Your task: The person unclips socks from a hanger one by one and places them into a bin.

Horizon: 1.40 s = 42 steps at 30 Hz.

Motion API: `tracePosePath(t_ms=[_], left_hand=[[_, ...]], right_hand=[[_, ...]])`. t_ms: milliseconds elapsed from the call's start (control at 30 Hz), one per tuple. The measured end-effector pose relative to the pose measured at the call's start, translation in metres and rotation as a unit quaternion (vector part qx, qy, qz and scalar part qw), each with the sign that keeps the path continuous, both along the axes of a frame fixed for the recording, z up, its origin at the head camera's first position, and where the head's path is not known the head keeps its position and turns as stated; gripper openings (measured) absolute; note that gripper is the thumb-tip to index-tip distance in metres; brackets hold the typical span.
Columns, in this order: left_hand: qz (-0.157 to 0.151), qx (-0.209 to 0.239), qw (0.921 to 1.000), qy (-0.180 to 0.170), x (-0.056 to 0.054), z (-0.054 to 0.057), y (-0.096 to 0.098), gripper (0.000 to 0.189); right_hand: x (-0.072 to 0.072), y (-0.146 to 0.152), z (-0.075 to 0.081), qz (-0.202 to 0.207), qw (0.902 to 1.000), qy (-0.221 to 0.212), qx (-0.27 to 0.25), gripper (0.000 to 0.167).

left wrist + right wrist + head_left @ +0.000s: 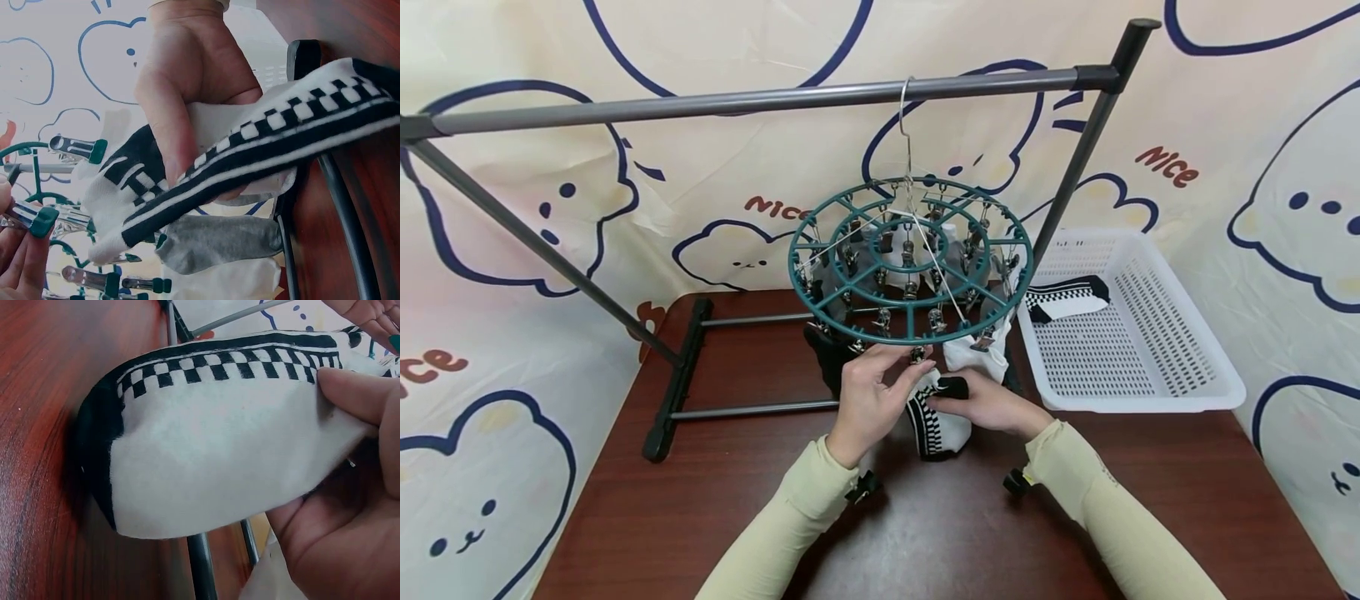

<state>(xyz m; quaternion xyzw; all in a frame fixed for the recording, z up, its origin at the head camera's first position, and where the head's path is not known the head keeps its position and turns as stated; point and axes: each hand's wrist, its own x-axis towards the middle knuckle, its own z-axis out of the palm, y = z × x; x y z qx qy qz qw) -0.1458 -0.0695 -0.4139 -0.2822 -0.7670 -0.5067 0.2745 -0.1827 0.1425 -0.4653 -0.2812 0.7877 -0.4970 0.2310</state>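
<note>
My right hand grips a white sock with black checks, a black stripe and a black toe. The thumb lies on the sock's face in the right wrist view, toe hanging away from the hand. Close beside it, my left hand pinches a metal clip at the near rim of a round green sock hanger. That clip's green tip faces the sock's cuff end in the left wrist view. Other socks hang from the clips, among them a grey sock and a black sock.
The hanger hooks over the bar of a grey rack standing on a brown table. To the right, a white perforated basket holds a similar black-and-white sock. A cartoon-printed cloth surrounds the table.
</note>
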Motion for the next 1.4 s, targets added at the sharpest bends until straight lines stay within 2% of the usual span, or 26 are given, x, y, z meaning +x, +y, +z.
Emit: tracePosePath(t_ms=[400, 567, 833, 1133, 1267, 1400], left_hand=[[0.016, -0.005, 0.9998, 0.011, -0.002, -0.002, -0.002, 0.019], [0.019, -0.003, 0.9997, 0.018, -0.004, -0.001, -0.004, 0.020], [0.031, -0.014, 0.9993, 0.018, -0.004, 0.002, -0.006, 0.021], [0.028, -0.009, 0.9992, 0.027, -0.007, 0.000, -0.010, 0.025], [0.032, -0.009, 0.9992, 0.024, -0.006, -0.001, -0.011, 0.025], [0.040, -0.007, 0.9990, 0.018, -0.006, -0.001, -0.012, 0.024]], right_hand=[[0.006, 0.004, 0.002, 0.003, 0.9999, 0.000, 0.011, 0.023], [0.013, 0.003, 0.007, 0.021, 0.9997, 0.006, 0.014, 0.028], [0.022, 0.001, 0.017, 0.034, 0.9988, 0.026, 0.024, 0.025], [0.035, 0.012, 0.043, 0.021, 0.9974, 0.057, 0.038, 0.013], [0.040, 0.022, 0.057, 0.005, 0.9971, 0.075, 0.014, 0.008], [0.040, 0.035, 0.071, -0.009, 0.9964, 0.076, -0.037, 0.009]])
